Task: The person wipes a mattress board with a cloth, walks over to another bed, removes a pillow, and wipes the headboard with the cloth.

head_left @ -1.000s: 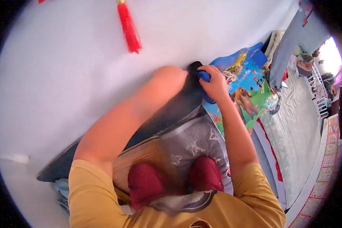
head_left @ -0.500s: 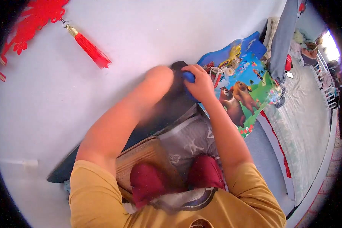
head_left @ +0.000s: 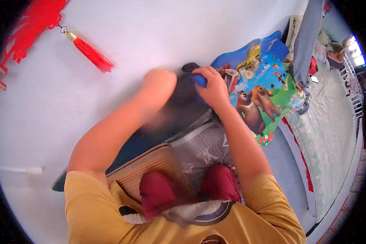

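Note:
My right hand (head_left: 214, 86) is curled around a rounded blue object (head_left: 200, 80) whose kind I cannot make out. It lies over a dark panel or cloth (head_left: 183, 95) against the white wall. A small black rounded thing (head_left: 190, 67) sits just beyond the fingertips. To the left, my left hand (head_left: 160, 83) hovers near the wall and the dark surface, apart from the right one. Its back faces me and its fingers are hidden and blurred, so what it holds, if anything, does not show.
Right of my hands lies a colourful cartoon-bear board (head_left: 260, 91) carrying a paper cup (head_left: 231, 77) and small items. Below are a brown wooden slatted piece (head_left: 150, 166) and grey fabric (head_left: 203, 142). A red tassel (head_left: 91, 53) hangs on the wall. A bed (head_left: 329, 122) stands at right.
My left hand has moved left, widening the gap to my right hand. The right hand keeps its hold on the blue object. The whole view has shifted slightly.

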The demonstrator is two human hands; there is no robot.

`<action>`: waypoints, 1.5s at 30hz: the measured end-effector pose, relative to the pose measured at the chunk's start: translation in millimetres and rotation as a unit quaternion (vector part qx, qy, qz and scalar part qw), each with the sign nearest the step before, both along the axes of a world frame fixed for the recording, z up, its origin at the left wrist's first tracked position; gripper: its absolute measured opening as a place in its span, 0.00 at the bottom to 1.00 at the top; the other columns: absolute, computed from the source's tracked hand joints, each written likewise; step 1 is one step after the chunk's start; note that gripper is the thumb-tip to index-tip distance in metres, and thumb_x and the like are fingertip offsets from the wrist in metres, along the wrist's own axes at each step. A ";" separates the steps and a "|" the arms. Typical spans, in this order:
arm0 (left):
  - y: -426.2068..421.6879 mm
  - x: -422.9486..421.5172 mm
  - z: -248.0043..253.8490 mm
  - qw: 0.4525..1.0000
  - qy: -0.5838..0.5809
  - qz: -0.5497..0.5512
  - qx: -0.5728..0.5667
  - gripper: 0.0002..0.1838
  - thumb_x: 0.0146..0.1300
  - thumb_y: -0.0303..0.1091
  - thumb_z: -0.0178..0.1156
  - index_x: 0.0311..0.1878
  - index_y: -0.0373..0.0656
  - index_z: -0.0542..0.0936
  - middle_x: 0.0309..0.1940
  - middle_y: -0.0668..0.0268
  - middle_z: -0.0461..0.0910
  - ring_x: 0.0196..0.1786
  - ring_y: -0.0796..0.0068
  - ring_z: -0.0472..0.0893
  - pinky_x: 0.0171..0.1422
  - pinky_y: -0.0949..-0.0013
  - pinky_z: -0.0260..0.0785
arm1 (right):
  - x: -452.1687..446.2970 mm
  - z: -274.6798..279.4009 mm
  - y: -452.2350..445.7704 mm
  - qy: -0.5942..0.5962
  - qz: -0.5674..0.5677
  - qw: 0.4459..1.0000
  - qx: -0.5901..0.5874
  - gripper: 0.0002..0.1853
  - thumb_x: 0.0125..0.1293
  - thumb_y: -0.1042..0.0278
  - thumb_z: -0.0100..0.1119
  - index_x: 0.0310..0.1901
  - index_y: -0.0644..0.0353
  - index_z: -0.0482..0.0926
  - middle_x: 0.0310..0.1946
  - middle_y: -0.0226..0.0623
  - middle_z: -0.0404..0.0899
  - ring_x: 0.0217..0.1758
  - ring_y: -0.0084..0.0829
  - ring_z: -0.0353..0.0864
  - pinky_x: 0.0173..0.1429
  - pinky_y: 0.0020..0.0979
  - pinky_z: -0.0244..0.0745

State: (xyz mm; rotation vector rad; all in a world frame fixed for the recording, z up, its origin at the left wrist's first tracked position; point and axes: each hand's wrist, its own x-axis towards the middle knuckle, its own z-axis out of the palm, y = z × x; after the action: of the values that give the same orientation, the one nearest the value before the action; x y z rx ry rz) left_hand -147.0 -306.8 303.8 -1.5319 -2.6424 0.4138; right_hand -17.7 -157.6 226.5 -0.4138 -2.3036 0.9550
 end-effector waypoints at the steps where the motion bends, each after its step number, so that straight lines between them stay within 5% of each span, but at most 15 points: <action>1: -6.9 6.6 18.1 0.999 0.019 0.030 0.038 0.10 0.66 0.30 0.58 0.46 0.39 0.85 0.39 0.52 0.88 0.45 0.48 0.88 0.48 0.47 0.80 | 0.0 1.0 0.0 0.002 0.001 1.000 -0.002 0.21 0.55 0.71 0.69 0.53 0.47 0.84 0.57 0.35 0.82 0.64 0.47 0.79 0.67 0.43 0.76; 2: -13.9 11.8 36.8 0.995 0.039 0.058 0.076 0.13 0.70 0.32 0.55 0.51 0.38 0.82 0.39 0.51 0.88 0.43 0.44 0.88 0.46 0.42 0.79 | -1.0 1.2 0.0 0.005 0.001 1.000 -0.005 0.22 0.54 0.71 0.69 0.53 0.46 0.84 0.57 0.35 0.82 0.64 0.47 0.79 0.67 0.43 0.76; 4: -36.3 12.9 64.2 0.981 0.104 0.037 0.161 0.11 0.74 0.32 0.54 0.54 0.40 0.80 0.33 0.57 0.87 0.34 0.55 0.88 0.36 0.53 0.79 | -2.6 -2.7 0.8 0.018 -0.001 1.000 -0.005 0.22 0.54 0.71 0.70 0.53 0.46 0.84 0.57 0.35 0.82 0.63 0.47 0.79 0.67 0.43 0.76; 8: -58.6 32.5 97.3 0.841 -0.291 0.155 0.429 0.08 0.77 0.31 0.55 0.52 0.41 0.80 0.32 0.71 0.83 0.32 0.84 0.82 0.31 0.77 0.71 | -4.9 -3.1 -1.5 0.017 -0.009 1.000 -0.006 0.23 0.52 0.71 0.71 0.53 0.46 0.84 0.57 0.34 0.82 0.62 0.46 0.79 0.66 0.43 0.77; 14: -82.1 38.2 34.8 0.692 -0.434 0.124 0.564 0.07 0.76 0.30 0.54 0.49 0.41 0.81 0.35 0.72 0.80 0.39 0.82 0.78 0.43 0.73 0.74 | -3.0 0.9 -0.6 -0.001 -0.009 0.998 0.058 0.25 0.51 0.71 0.71 0.54 0.46 0.84 0.58 0.33 0.82 0.61 0.46 0.80 0.64 0.43 0.78; 18: -134.0 36.9 -5.2 0.612 -0.529 0.223 0.544 0.06 0.74 0.30 0.52 0.43 0.40 0.78 0.43 0.66 0.81 0.45 0.76 0.80 0.54 0.68 0.76 | -7.5 0.2 -7.6 -0.024 -0.040 0.991 0.125 0.25 0.52 0.69 0.72 0.55 0.45 0.83 0.60 0.34 0.82 0.59 0.46 0.81 0.62 0.44 0.80; 24: -208.0 49.1 -41.0 0.479 -0.549 0.320 0.605 0.06 0.75 0.32 0.55 0.46 0.41 0.78 0.42 0.63 0.82 0.45 0.70 0.83 0.51 0.62 0.83 | -21.8 2.9 -45.2 -0.047 -0.046 0.977 0.205 0.25 0.49 0.68 0.71 0.53 0.48 0.84 0.54 0.35 0.82 0.57 0.46 0.81 0.60 0.44 0.81; 28: -181.2 58.4 -29.1 0.448 -0.570 0.189 0.662 0.07 0.74 0.32 0.59 0.47 0.39 0.79 0.42 0.62 0.82 0.45 0.70 0.84 0.49 0.64 0.85 | -29.9 -12.6 -106.6 -0.007 0.006 0.972 0.235 0.19 0.53 0.63 0.69 0.49 0.50 0.85 0.50 0.37 0.83 0.54 0.43 0.82 0.56 0.44 0.81; 30: -127.0 77.4 2.9 0.520 -0.568 0.179 0.612 0.08 0.73 0.32 0.61 0.46 0.36 0.80 0.43 0.61 0.83 0.47 0.70 0.85 0.50 0.64 0.84 | -35.2 -31.5 -129.1 -0.015 -0.005 0.980 0.196 0.15 0.61 0.57 0.66 0.48 0.49 0.84 0.51 0.38 0.82 0.56 0.42 0.81 0.58 0.41 0.79; 31: -108.2 85.3 14.3 0.699 -0.443 0.092 0.554 0.11 0.71 0.34 0.64 0.46 0.34 0.81 0.40 0.61 0.85 0.49 0.70 0.85 0.49 0.66 0.82 | -35.5 -33.0 -145.6 -0.061 -0.032 0.989 0.128 0.15 0.64 0.54 0.65 0.49 0.48 0.84 0.51 0.39 0.82 0.58 0.41 0.80 0.60 0.40 0.78; 33: -40.8 111.4 21.6 0.725 -0.436 0.099 0.523 0.14 0.67 0.36 0.67 0.47 0.34 0.84 0.41 0.55 0.88 0.42 0.69 0.88 0.47 0.63 0.81 | -51.1 -60.1 -152.3 0.165 0.090 0.967 -0.171 0.18 0.65 0.56 0.63 0.55 0.47 0.81 0.59 0.39 0.79 0.62 0.41 0.78 0.62 0.41 0.77; 35: 24.0 117.2 -5.6 0.729 -0.454 0.027 0.511 0.14 0.65 0.37 0.68 0.45 0.36 0.85 0.35 0.55 0.89 0.35 0.62 0.89 0.44 0.62 0.80 | -13.0 4.5 -157.9 -0.069 -0.002 0.979 0.192 0.25 0.57 0.65 0.69 0.59 0.48 0.81 0.63 0.33 0.77 0.61 0.43 0.77 0.59 0.45 0.82; 37: 78.7 127.1 -41.3 0.751 -0.403 -0.007 0.523 0.19 0.61 0.41 0.72 0.46 0.34 0.83 0.35 0.51 0.87 0.36 0.56 0.88 0.44 0.58 0.80 | -14.7 3.2 -156.4 -0.048 -0.002 0.986 0.161 0.24 0.54 0.68 0.71 0.55 0.45 0.83 0.60 0.30 0.79 0.57 0.43 0.79 0.58 0.45 0.82; 39: 76.2 138.7 -37.8 0.842 -0.334 -0.015 0.423 0.29 0.58 0.47 0.75 0.54 0.33 0.81 0.42 0.47 0.87 0.45 0.43 0.86 0.50 0.49 0.79 | -15.5 4.0 -153.4 -0.043 0.002 0.987 0.157 0.23 0.54 0.68 0.70 0.55 0.44 0.83 0.60 0.30 0.79 0.59 0.43 0.79 0.58 0.44 0.82; 45: -69.5 113.0 -28.2 0.844 -0.152 -0.064 0.510 0.12 0.69 0.36 0.63 0.53 0.47 0.86 0.46 0.57 0.88 0.49 0.52 0.86 0.55 0.56 0.79 | -23.2 -15.5 -122.2 0.044 -0.035 0.975 0.215 0.22 0.58 0.66 0.66 0.57 0.47 0.83 0.57 0.35 0.82 0.60 0.45 0.80 0.65 0.42 0.77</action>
State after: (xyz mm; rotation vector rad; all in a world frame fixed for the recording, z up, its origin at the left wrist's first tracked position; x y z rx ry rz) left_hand -34.0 -376.3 275.6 -1.3732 -2.1885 -1.1469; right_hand -40.8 -279.8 211.0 -0.2590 -2.3145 0.4098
